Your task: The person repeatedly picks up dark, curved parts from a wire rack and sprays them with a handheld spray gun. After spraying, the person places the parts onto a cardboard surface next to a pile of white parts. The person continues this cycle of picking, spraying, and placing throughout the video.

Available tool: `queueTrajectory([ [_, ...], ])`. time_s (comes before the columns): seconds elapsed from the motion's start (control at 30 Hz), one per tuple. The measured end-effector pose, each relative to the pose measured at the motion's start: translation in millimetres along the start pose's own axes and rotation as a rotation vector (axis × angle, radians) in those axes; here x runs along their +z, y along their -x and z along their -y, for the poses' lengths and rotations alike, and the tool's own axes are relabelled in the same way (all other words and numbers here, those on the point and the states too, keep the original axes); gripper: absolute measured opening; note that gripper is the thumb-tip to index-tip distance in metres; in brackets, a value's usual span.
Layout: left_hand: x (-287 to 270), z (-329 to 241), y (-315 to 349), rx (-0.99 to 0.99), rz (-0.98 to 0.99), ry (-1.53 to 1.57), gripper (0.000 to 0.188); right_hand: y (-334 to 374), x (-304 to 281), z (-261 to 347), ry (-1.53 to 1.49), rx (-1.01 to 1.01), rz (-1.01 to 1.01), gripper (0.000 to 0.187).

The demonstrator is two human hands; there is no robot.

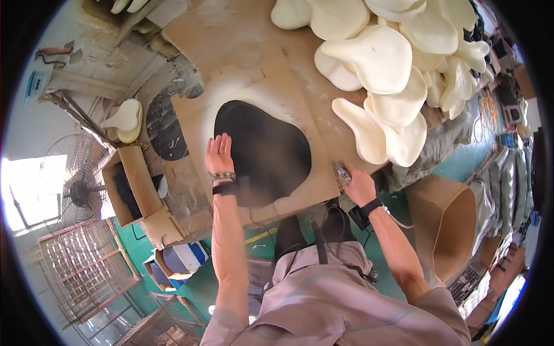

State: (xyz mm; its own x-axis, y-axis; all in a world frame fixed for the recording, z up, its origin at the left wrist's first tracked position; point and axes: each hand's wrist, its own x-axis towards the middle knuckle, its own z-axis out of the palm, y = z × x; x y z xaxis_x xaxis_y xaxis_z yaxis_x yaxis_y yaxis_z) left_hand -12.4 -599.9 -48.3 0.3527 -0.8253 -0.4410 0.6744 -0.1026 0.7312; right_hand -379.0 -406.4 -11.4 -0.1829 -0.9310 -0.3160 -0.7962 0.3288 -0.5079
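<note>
Black seat-shaped pad [262, 153] is held flat by the left hand [219, 154], fingers together; a spray tool [341, 172] is gripped in the right hand [359, 185]. Cream foam pads [392, 75] lie stacked far right, apparently still uncoated.

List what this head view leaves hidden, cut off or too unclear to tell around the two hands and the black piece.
- Metal tool: mostly inside the right hand; its kind is unclear.
- Black saddle-shaped piece: its left edge lies under the left hand, and haze blurs its near edge.
- Cream foam pieces: the pile runs off the top edge, and lower pieces are covered.
</note>
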Motion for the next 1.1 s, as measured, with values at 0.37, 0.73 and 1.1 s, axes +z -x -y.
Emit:
queueTrajectory([
  [0.37, -33, 53, 56, 0.657, 0.338, -2.113, 0.079, -1, 2, -1, -0.047, 0.018, -0.023, 0.047],
  [0.73, -19, 52, 21, 0.538, 0.314, -2.114, 0.082, -6, -5, -4, -0.027, 0.053, 0.025, 0.042],
  [1.1, -32, 45, 67, 0.701, 0.156, -1.804, 0.074, -6, -11, -7, -0.056, 0.033, 0.033, 0.042],
])
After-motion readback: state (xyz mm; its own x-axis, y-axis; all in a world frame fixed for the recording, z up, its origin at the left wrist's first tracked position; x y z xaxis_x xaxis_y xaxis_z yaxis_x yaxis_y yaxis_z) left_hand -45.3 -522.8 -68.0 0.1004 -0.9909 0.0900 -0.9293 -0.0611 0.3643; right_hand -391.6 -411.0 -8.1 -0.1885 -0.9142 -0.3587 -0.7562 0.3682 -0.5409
